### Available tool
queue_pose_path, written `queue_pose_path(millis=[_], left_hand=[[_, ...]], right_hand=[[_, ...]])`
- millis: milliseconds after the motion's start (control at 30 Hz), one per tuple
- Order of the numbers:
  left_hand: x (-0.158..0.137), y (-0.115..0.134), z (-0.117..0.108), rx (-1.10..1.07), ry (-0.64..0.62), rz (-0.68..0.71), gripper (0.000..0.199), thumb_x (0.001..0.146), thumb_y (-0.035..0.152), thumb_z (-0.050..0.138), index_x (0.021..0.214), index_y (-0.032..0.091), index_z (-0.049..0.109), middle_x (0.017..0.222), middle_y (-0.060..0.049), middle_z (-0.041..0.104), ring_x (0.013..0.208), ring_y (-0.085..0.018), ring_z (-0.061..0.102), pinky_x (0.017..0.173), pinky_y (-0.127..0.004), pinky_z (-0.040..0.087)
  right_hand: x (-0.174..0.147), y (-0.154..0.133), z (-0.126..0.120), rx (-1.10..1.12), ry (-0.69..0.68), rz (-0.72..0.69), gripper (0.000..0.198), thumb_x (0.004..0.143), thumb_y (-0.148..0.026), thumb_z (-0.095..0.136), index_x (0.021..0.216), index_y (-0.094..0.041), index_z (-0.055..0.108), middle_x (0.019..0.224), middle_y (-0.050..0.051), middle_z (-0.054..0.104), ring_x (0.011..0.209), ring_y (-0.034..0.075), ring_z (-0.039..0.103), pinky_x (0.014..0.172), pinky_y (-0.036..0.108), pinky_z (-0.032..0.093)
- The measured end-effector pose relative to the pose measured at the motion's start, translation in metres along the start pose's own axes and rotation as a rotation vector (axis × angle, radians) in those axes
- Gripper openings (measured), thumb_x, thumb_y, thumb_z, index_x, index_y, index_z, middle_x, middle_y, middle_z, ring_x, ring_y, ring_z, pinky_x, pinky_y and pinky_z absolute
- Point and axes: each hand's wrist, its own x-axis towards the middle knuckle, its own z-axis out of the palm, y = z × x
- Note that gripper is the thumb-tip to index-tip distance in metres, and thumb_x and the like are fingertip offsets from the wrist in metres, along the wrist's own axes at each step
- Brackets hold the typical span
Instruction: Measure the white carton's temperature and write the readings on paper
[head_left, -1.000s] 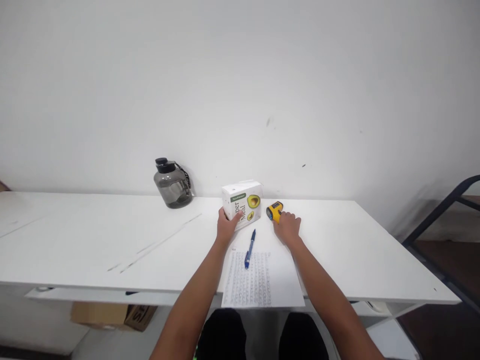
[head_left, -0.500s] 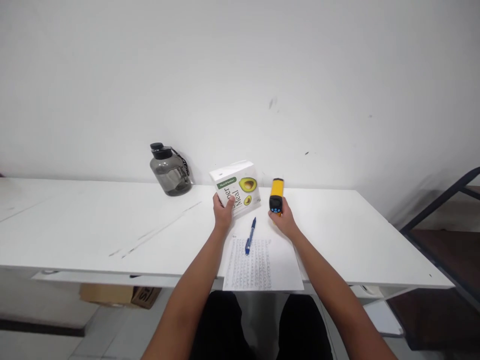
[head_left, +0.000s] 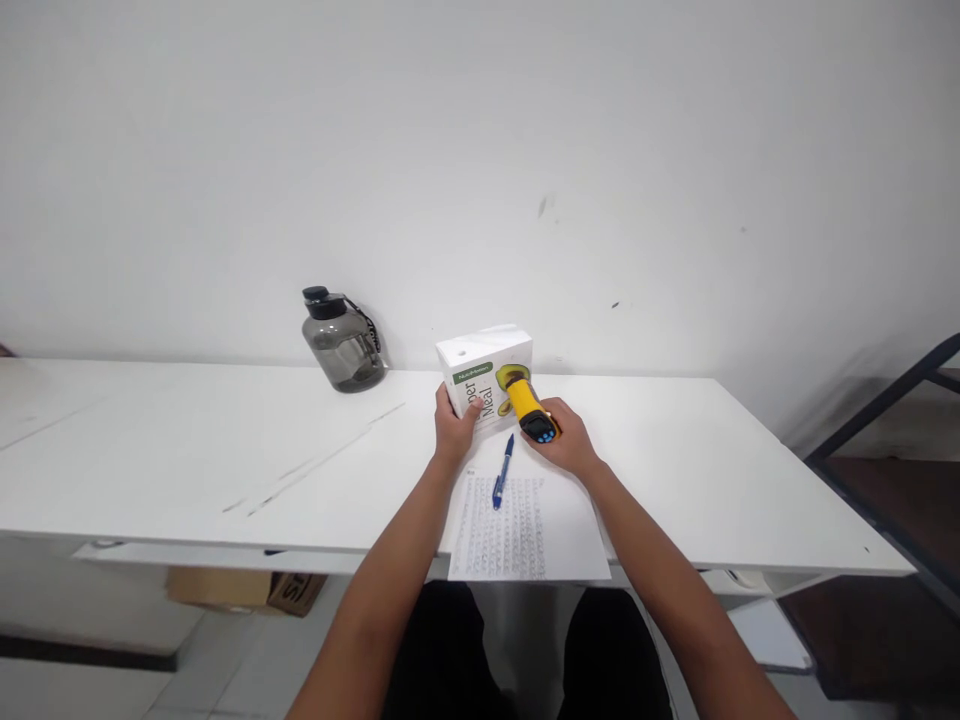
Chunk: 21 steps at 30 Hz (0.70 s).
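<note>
My left hand (head_left: 454,426) grips a white box (head_left: 484,347) with avocado pictures and "Meal" lettering, thumb on its front face and the other fingers behind. My right hand (head_left: 568,438) is closed round the handle of a yellow and black handheld gun-shaped device (head_left: 528,402) with blue buttons on its back. The device points at the front of the box and covers part of the avocado picture; whether they touch I cannot tell. Below the hands a blue pen (head_left: 502,474) lies on a sheet of paper (head_left: 574,530) filled partly with rows of handwriting.
A grey see-through bottle (head_left: 341,348) with a black lid and strap stands at the left, near the wall. The white table (head_left: 187,450) has its front edge by my legs. Beneath it is a cardboard box (head_left: 225,588). A dark metal frame (head_left: 885,405) stands at the right.
The yellow device has swung left and now points at the box's front. The box has moved slightly right and turned more upright. Pen and paper stay in place.
</note>
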Motion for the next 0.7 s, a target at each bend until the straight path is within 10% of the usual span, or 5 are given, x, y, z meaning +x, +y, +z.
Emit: queue_pose_path(millis=[700], left_hand=[[-0.0034,-0.0003,-0.0020,0.099,-0.070,0.030,0.080,0.076,0.059,0.076,0.140,0.020,0.045,0.129,-0.014,0.067,0.114,-0.030,0.068,0.093,-0.043,0.058]], right_hand=[[-0.0036,0.0043,-0.0009,-0.007,0.018,0.158,0.077,0.068,-0.030,0.071,0.140,-0.025,0.046,0.126,0.011,0.074,0.113,0.030,0.072,0.097,0.044,0.055]])
